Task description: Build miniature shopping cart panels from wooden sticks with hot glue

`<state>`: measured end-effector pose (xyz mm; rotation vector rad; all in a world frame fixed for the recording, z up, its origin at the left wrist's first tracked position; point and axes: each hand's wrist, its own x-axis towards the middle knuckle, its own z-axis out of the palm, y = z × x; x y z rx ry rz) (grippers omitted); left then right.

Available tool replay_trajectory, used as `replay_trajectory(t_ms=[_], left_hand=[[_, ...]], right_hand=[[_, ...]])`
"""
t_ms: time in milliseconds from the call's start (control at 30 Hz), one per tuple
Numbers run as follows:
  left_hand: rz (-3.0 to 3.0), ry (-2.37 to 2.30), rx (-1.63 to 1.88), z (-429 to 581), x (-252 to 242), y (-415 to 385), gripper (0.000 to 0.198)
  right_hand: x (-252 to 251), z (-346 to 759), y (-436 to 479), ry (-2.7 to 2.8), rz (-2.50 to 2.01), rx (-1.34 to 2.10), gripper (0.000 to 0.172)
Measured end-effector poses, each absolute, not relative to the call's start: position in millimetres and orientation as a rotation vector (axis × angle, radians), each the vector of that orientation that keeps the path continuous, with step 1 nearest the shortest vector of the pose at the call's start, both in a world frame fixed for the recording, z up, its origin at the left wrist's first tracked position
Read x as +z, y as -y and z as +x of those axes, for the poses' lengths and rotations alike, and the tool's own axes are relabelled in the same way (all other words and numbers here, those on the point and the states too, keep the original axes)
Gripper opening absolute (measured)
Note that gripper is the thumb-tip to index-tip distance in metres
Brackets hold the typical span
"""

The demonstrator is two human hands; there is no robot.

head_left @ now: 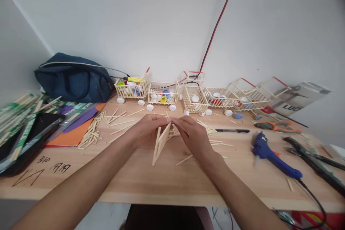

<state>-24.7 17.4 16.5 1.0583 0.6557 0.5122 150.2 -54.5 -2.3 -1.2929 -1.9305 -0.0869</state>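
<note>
Both my hands meet over the middle of the wooden table (167,183). My left hand (147,129) and my right hand (191,134) pinch the top of a small frame of glued wooden sticks (161,143), which stands tilted on the table with its lower end toward me. Fingers of both hands are closed on the frame's upper edge. Loose sticks (212,142) lie scattered around the hands.
A row of finished stick carts (161,93) with bottle-cap wheels lines the wall. A blue glue gun (272,154), pliers (277,126), a black pen (231,130) lie right. A navy bag (72,77), coloured paper (78,129), chopstick packs (18,122) sit left.
</note>
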Motion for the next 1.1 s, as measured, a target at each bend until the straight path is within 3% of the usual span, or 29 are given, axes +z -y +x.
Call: replay_trajectory(t_ms=[300, 700, 1100], left_hand=[[1.022, -0.731, 0.547, -22, 19, -14, 0.028], [1.330, -0.876, 0.607, -18, 18, -12, 0.019], [1.384, -0.950, 0.626, -17, 25, -9, 0.021]], right_hand=[[1, 143, 60, 1.960, -1.376, -0.039, 0.031], [4, 137, 62, 1.797, -1.478, 0.134, 0.008], [2, 136, 64, 1.498, -1.426, 0.658, 0.012]])
